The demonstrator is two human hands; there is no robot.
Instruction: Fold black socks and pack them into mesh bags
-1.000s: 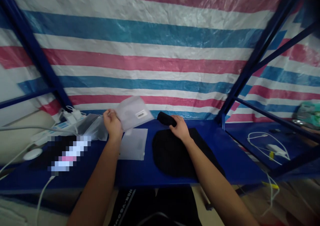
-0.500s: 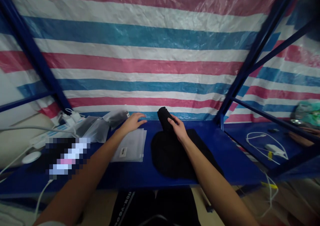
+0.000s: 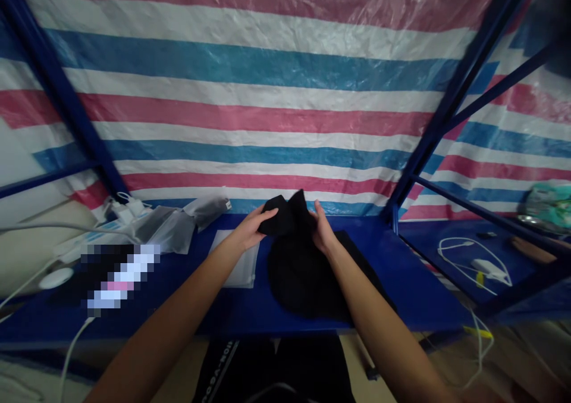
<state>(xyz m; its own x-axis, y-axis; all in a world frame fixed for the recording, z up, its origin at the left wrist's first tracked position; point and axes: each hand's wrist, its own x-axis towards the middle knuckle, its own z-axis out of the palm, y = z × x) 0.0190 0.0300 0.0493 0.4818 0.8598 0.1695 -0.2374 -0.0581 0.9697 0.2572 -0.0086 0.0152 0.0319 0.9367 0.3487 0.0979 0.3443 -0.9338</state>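
Note:
A piece of black cloth [image 3: 281, 215] is held up between both hands above the table. My left hand [image 3: 255, 226] pinches its left part, thumb on top. My right hand [image 3: 322, 227] grips the right part, its fingers partly hidden by the fabric. One corner of the cloth sticks up between the hands. Beneath lies a larger black fabric item [image 3: 303, 281], flat with a rounded left edge; whether the two are joined I cannot tell. A clear zip bag [image 3: 241, 269] lies flat to its left, partly covered by my left forearm.
Crumpled translucent bags [image 3: 167, 227], a power strip [image 3: 84, 236] and a pixelated device [image 3: 120, 278] lie at left. Blue metal posts [image 3: 428, 123] frame the blue table [image 3: 414, 290]. Another person's hand [image 3: 533, 249] and a white charger [image 3: 491, 269] are at right.
My left hand has moved right from above the zip bag and taken hold of the cloth. The rolled black cloth has been spread apart between both hands.

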